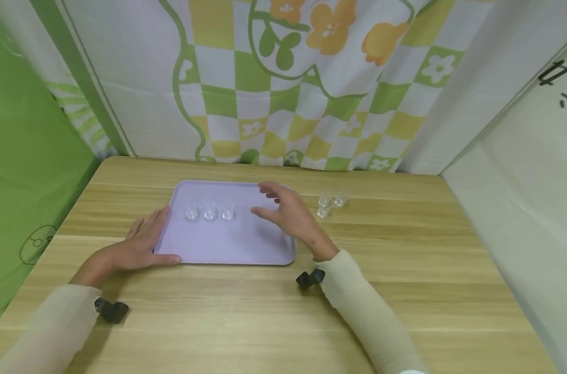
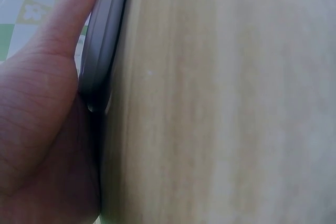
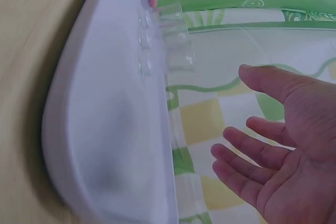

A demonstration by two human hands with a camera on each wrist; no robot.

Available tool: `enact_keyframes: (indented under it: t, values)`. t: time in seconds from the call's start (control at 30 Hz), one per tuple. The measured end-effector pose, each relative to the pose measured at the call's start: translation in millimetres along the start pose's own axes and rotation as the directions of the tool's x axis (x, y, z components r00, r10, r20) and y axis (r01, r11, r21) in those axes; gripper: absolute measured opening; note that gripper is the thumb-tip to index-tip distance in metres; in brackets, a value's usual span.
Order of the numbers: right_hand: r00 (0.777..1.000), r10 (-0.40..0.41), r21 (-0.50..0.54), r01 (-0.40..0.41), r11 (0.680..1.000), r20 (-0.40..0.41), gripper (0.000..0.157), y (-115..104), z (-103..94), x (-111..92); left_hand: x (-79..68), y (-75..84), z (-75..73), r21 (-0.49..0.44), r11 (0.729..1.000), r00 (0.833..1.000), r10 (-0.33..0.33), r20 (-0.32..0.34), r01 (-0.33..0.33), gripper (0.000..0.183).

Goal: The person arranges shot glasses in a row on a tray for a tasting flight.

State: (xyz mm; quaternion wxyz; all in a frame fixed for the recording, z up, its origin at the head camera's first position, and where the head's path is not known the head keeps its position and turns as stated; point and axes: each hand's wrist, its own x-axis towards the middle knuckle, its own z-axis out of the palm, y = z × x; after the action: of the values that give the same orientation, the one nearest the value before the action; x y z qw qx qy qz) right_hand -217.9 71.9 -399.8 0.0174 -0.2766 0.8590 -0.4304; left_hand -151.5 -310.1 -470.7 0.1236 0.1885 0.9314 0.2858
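A lavender tray (image 1: pixel 246 244) lies on the table. Three small clear cups (image 1: pixel 210 212) stand in a row on its left half; the right wrist view shows the same clear cups (image 3: pixel 170 40) side by side. My left hand (image 1: pixel 140 246) rests against the tray's left edge, its thumb along the near left corner; in the left wrist view the thumb (image 2: pixel 60 30) touches the tray's rim (image 2: pixel 105 40). Over the tray's right part hovers my right hand (image 1: pixel 290 215), fingers spread and nothing held. Right of the tray stand three more clear cups (image 1: pixel 325 202) close together.
The wooden table (image 1: pixel 208 317) has its far edge against a patterned curtain (image 1: pixel 264 104). A green sheet (image 1: pixel 26 156) hangs at the left and a white wall panel (image 1: pixel 536 171) at the right. Small black cameras sit at both wrists.
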Motion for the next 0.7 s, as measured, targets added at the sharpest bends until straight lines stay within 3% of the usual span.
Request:
enact_keyframes:
  t: [0.2,0.47,0.7]
  values:
    - [0.999,-0.007,-0.014,0.007,1.0,-0.034,0.058,6.5,-17.7,-10.6,-0.6,1.0,-1.0,-0.016,1.0,1.0,0.02,0.003,-0.02,0.125]
    - [0.991,-0.063,-0.018,0.061,0.998,-0.116,0.052,31.2,-43.3,-28.6,-0.9,2.8,0.0,-0.034,0.999,0.999,0.032,-0.008,-0.032,0.125]
    - [0.981,-0.017,-0.066,0.004,0.998,-0.192,0.045,46.0,-75.0,-45.8,-3.5,11.5,-5.6,-0.034,0.999,1.0,0.017,0.019,-0.016,0.125]
